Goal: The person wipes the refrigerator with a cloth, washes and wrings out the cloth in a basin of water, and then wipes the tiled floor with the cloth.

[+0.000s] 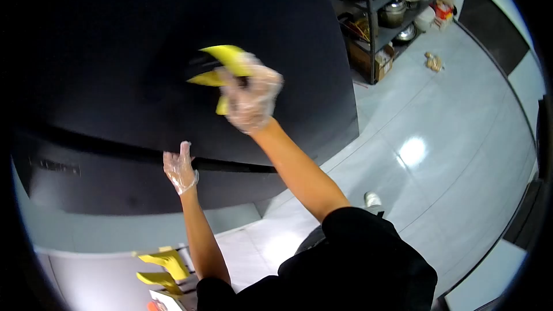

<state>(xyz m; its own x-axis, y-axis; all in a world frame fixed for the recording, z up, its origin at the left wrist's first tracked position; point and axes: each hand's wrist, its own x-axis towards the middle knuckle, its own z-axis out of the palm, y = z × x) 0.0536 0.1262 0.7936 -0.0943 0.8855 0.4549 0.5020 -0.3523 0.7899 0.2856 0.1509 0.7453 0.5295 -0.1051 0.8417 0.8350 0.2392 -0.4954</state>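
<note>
My right hand [252,95], in a clear plastic glove, grips a yellow cloth [227,56]. Folds of the cloth stick out past the fingers, against a large dark panel [144,40] that looks like a fridge door. The hand and cloth are blurred by motion. Lower and to the left, my left hand [180,170], also gloved, rests at the dark groove [230,166] along the panel's lower edge. Its thumb points up, apart from the fingers. A lower dark panel [115,187] with a small label lies beneath the groove.
A black shelf rack [372,29] with pots, bowls and a cardboard box [383,63] stands at upper right. A small bag [434,62] lies on the light tiled floor [397,115]. Yellow objects [170,262] hang on a rack at lower left. My shoe [372,198] shows below.
</note>
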